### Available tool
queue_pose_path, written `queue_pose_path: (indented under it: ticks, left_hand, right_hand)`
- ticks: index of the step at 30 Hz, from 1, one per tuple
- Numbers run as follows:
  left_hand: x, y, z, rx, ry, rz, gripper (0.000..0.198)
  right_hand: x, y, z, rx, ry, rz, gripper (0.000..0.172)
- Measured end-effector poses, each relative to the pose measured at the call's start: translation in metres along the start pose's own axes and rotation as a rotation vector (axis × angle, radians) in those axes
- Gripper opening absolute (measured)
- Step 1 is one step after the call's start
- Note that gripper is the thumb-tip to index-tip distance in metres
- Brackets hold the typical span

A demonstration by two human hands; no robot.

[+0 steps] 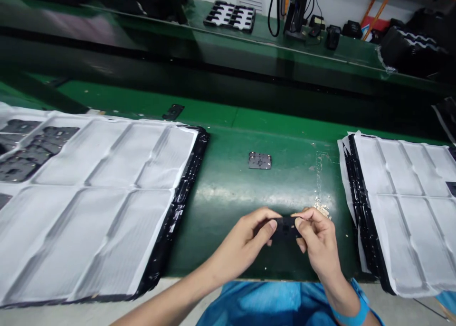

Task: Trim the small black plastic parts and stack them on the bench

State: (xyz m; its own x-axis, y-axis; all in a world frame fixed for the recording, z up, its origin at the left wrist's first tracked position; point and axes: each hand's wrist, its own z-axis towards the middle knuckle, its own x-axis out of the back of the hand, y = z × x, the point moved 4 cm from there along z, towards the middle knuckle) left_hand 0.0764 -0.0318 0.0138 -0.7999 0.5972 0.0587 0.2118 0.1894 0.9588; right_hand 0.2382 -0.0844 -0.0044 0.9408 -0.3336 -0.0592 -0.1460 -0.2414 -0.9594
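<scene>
Between my two hands, above the near edge of the green table, is a small black rectangular plate (286, 228) with a square feature in its middle. My left hand (254, 231) pinches its left end between thumb and fingers. On its right end my right hand (317, 233) has a matching pinch, thumb on the face toward me. Farther out on the table lies a similar dark plate (260, 161) with a few shiny spots, touched by neither hand.
A stack of black trays lined with white sheet (107, 155) stands left, dark plates (32, 150) in its far-left compartments. Another lined tray stack (409, 174) is at right. Another dark piece (174, 111) lies beyond the left stack. Pale crumbs (322, 209) dot the green table (228, 198).
</scene>
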Motion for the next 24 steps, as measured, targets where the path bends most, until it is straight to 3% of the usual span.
queue_pose_path:
  ticks: [4, 10, 15, 20, 22, 24]
  left_hand:
    - [0.041, 0.002, 0.017, -0.035, 0.067, 0.163, 0.021]
    - [0.104, -0.003, 0.081, -0.115, 0.216, 0.444, 0.017]
    - [0.118, -0.004, 0.119, -0.168, 0.239, 0.608, 0.007]
    - [0.119, 0.004, 0.12, -0.191, 0.268, 0.753, 0.012]
    - [0.131, 0.01, 0.122, -0.164, 0.293, 0.797, 0.013]
    - [0.158, 0.019, 0.129, -0.112, 0.355, 0.841, 0.013]
  right_hand:
    - [-0.012, 0.007, 0.01, 0.029, -0.099, -0.089, 0.031]
    - [-0.008, 0.022, 0.013, 0.1, -0.045, -0.278, 0.029]
    - [-0.006, 0.025, 0.01, 0.107, -0.121, -0.359, 0.036]
    - [-0.006, 0.026, 0.008, 0.133, -0.154, -0.386, 0.036]
    - [-0.005, 0.029, 0.008, 0.135, -0.164, -0.386, 0.037]
    - [-0.004, 0.031, 0.007, 0.132, -0.174, -0.382, 0.037]
